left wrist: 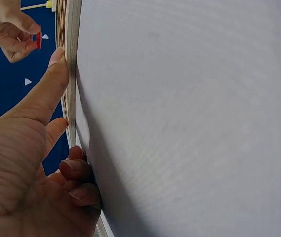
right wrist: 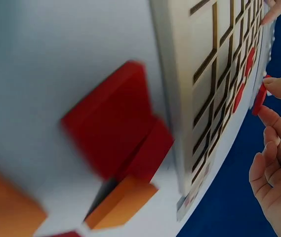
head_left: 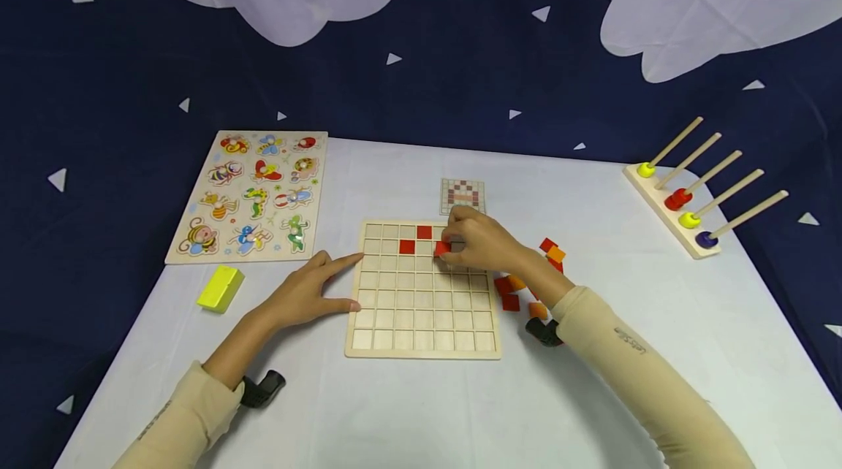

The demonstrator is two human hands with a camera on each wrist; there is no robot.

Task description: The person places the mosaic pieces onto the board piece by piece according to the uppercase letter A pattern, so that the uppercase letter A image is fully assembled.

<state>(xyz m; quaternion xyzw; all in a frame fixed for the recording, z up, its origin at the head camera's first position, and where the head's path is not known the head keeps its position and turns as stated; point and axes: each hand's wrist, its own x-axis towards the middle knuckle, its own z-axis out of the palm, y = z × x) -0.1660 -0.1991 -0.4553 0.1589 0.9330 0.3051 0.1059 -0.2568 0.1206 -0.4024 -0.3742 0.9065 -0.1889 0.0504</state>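
A wooden grid board (head_left: 424,301) lies flat on the white table, with red square tiles (head_left: 407,247) in two of its upper cells. My right hand (head_left: 479,241) is over the board's upper right part, pinching another red tile (right wrist: 261,97) between thumb and fingertips. In the right wrist view that tile is tipped on edge above the grid. My left hand (head_left: 305,290) rests at the board's left edge, its thumb and index finger spread and touching the frame. The left wrist view shows the thumb (left wrist: 56,74) against the board's side and the other fingers loosely bent below.
Loose red and orange tiles (head_left: 511,302) lie right of the board, partly under my right forearm. A small pattern card (head_left: 463,193) sits behind the board. At left are an insect puzzle (head_left: 253,195) and a yellow block (head_left: 221,288); a peg stand (head_left: 677,213) stands at right.
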